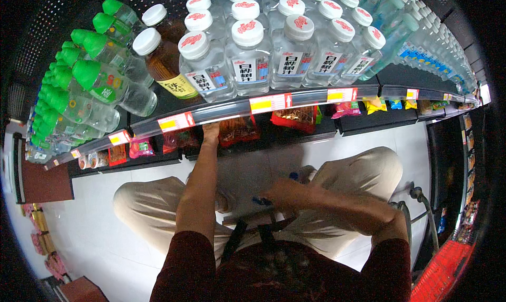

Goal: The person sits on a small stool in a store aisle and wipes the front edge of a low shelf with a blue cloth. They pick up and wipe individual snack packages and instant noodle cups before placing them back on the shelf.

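Observation:
My left hand [211, 131] reaches under the price rail [221, 111] of the upper shelf onto the lower one. Its fingers are hidden by the rail, so its grip does not show. Right beside it lies a red and brown snack bag [238, 131]; darker red packets [178, 141] lie on its other side. Before my lap hovers my right hand [278, 193], dim and blurred, above the floor between my knees. A small dark blue thing [261, 201] appears at its fingertips; whether it is held cannot be made out.
Clear bottles with white caps [249, 61], a brown bottle [168, 67] and green-capped bottles [102, 81] crowd the upper shelf. Another red snack bag [294, 118] and colourful packets [375, 105] line the lower shelf. A red basket [442, 272] stands at the lower right.

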Available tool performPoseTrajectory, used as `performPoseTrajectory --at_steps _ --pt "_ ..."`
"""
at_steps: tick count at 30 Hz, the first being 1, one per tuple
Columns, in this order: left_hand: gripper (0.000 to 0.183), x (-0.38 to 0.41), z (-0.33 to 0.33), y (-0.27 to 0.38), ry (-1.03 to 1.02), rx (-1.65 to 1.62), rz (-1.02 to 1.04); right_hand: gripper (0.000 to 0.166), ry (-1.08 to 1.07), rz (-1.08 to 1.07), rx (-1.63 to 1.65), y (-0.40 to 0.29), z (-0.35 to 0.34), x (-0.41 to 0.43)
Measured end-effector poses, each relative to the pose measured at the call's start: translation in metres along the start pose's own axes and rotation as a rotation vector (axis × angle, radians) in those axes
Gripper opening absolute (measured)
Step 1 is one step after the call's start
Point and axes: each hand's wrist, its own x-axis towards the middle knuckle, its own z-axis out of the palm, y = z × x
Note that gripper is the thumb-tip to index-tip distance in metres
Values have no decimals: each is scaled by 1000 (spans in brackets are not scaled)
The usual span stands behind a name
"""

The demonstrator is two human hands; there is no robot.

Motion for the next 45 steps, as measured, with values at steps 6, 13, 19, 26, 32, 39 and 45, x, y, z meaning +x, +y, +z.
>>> performPoseTrajectory --at_steps 6,13,19,26,32,39,45 --pt "47 -10 54 9 86 64 -204 64 35 20 -1 14 37 1" --pt "47 9 63 18 56 551 -53 70 79 -12 25 19 48 1" --pt "47 16 66 14 42 889 92 64 86 -13 50 19 52 9" --pt "47 9 55 -2 87 1229 396 59 332 -69 60 21 68 3" --pt "47 -28 127 54 -222 1485 391 60 299 -91 122 16 44 -19" --pt "62 -29 230 36 -300 1476 677 56 149 -48 -76 24 54 1" --pt "60 -18 269 58 -575 1388 341 52 236 -29 -34 25 56 -3"
